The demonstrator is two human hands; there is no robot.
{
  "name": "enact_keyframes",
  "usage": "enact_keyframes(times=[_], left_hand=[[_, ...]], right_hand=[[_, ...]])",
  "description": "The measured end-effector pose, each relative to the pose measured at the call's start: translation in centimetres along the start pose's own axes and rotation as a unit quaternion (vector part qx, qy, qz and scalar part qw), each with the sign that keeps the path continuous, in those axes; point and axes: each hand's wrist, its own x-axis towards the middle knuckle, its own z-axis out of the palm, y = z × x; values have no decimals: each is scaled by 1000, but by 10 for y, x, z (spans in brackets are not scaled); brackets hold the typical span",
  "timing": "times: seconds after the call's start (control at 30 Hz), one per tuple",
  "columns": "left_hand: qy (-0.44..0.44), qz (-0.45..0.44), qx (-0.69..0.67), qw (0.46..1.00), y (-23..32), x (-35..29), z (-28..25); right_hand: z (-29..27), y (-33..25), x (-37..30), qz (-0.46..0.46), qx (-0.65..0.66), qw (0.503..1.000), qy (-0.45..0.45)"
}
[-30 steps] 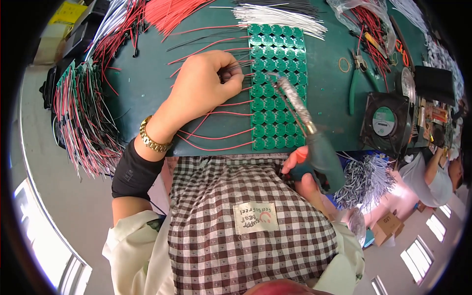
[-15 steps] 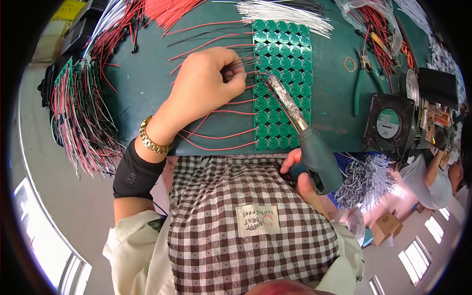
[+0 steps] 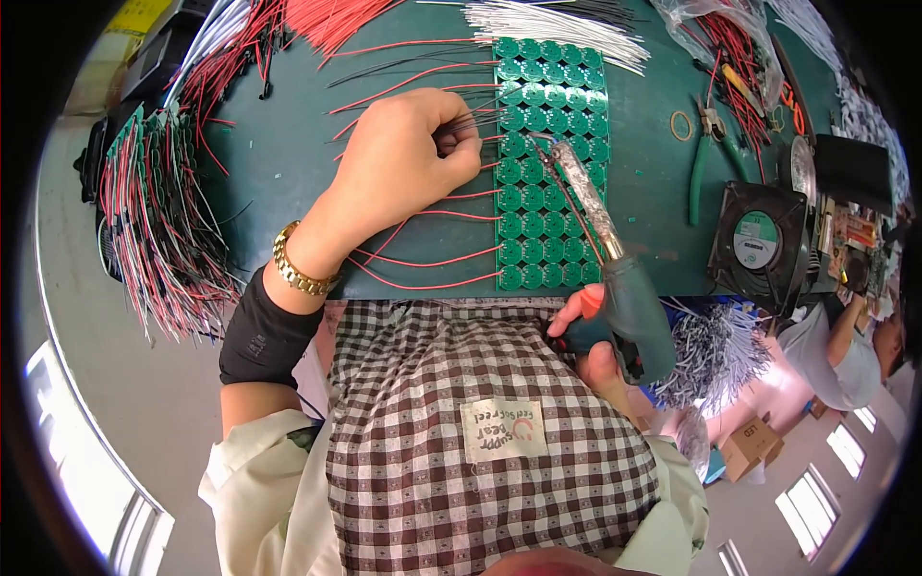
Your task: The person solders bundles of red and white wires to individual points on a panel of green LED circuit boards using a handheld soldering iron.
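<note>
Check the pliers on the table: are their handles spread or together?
Spread: the pliers' green handles splay apart, with table showing between them. The jaws are too small to judge.

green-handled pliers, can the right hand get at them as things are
Probably not as is: the right hand holds the soldering gun, though the green-handled pliers look uncovered enough to grab.

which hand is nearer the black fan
Right. The right hand, around the soldering iron, is left of the fan and nearer the person; the left hand is farther left, beyond the green circuit boards.
</note>
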Motion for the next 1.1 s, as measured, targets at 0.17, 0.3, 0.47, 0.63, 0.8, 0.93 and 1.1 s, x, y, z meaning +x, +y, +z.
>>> enact_keyframes(times=[0.17,0.3,0.47,0.63,0.8,0.93,1.1], left_hand=[[1,-1,-3,1000,-1,-2,0],[13,24,-6,1000,-5,-4,-5],[126,83,51,987,5,-13,-30],[124,2,-16,992,25,-42,-24],[75,16,20,997,27,-54,-7],[81,16,12,997,13,-45,6],[86,-16,2,996,6,-40,10]], right_hand=[[-5,9,-4,-56,-2,998,16],[-10,13,-7,-58,4,998,33],[-21,16,-11,-65,-9,997,36],[-23,17,-18,-43,-3,998,40],[-19,6,-21,-20,2,999,-28],[-9,-8,-14,-8,-22,999,-41],[-8,-3,-13,-13,-15,1000,-22]])
